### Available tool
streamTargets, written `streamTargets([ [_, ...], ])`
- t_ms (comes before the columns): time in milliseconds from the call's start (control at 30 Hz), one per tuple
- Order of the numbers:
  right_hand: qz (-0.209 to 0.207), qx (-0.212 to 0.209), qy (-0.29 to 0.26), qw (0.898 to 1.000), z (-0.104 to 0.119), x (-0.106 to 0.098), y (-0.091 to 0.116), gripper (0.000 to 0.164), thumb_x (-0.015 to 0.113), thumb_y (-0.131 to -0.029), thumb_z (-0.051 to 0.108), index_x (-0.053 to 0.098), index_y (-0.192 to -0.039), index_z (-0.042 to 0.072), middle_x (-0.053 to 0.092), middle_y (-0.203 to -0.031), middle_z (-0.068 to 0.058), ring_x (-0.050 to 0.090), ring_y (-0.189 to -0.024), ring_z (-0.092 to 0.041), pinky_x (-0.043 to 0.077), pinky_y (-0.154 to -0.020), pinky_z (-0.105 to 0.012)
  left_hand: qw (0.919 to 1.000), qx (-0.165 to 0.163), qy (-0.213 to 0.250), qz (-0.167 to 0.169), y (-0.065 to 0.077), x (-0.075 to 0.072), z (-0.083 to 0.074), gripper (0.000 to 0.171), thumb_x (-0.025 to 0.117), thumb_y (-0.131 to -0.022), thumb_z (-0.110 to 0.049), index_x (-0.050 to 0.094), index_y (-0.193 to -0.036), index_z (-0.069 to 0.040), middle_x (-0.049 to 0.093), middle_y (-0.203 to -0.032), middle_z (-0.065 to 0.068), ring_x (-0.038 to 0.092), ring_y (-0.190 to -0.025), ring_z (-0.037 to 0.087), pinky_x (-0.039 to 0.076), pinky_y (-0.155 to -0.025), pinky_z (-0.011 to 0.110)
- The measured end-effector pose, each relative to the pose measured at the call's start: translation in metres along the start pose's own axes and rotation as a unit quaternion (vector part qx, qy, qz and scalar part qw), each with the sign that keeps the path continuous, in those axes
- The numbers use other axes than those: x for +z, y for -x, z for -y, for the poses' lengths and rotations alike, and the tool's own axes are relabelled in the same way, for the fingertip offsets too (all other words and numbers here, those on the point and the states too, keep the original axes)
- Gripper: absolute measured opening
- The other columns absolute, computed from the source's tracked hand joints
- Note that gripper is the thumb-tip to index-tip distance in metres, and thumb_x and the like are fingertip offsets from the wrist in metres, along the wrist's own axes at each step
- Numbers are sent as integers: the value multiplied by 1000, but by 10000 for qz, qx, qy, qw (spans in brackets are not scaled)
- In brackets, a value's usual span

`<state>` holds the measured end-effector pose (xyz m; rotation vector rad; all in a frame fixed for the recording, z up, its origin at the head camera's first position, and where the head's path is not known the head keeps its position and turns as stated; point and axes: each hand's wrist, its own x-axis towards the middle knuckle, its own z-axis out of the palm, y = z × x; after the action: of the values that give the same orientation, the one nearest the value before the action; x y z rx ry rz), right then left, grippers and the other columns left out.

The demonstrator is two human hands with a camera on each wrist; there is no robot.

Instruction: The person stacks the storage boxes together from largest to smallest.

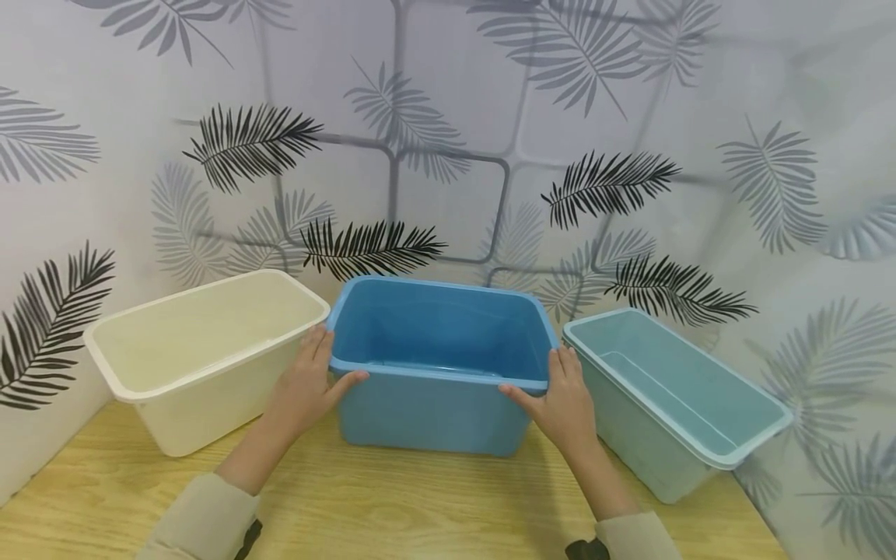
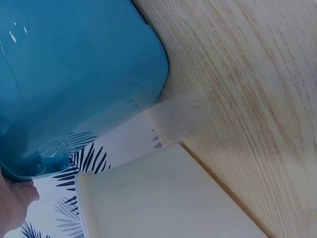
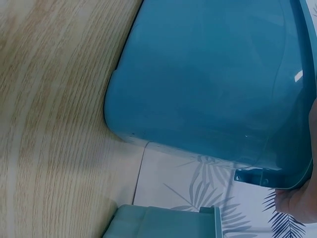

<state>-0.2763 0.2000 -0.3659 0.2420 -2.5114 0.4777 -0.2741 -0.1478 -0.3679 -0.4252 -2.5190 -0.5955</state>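
Note:
A blue plastic bin (image 1: pixel 434 412) stands on the wooden table between both hands. My left hand (image 1: pixel 304 385) holds its left front corner, the thumb lying along the front rim and the fingers along the left side. At the right front corner my right hand (image 1: pixel 563 400) holds it in the same way, thumb at the front rim. In the left wrist view the left fingers (image 2: pixel 25 193) show just under the rim. The right fingers (image 3: pixel 292 203) are likewise at the rim's underside in the right wrist view. The inside of the bin shows nothing in it.
A cream bin (image 1: pixel 210 389) stands to the left, its right end close to my left hand. To the right, a pale green bin (image 1: pixel 672 435) is set at an angle. Behind them rises a wall (image 1: pixel 462 202) with a leaf pattern. Wooden tabletop (image 1: pixel 406 505) shows in front.

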Motion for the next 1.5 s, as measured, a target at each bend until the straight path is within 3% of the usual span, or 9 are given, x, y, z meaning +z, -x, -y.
streamTargets([
  [1500,-59,65,37,10000,4,-7,13,94,71,-70,54,43,-130,-13,40,-139,-29,31,-134,-43,45,-90,-56,9997,138,-27,-224,13,-1,-4,87,51,-86,-57,39,-131,16,37,-138,34,33,-132,46,37,-101,53],
])
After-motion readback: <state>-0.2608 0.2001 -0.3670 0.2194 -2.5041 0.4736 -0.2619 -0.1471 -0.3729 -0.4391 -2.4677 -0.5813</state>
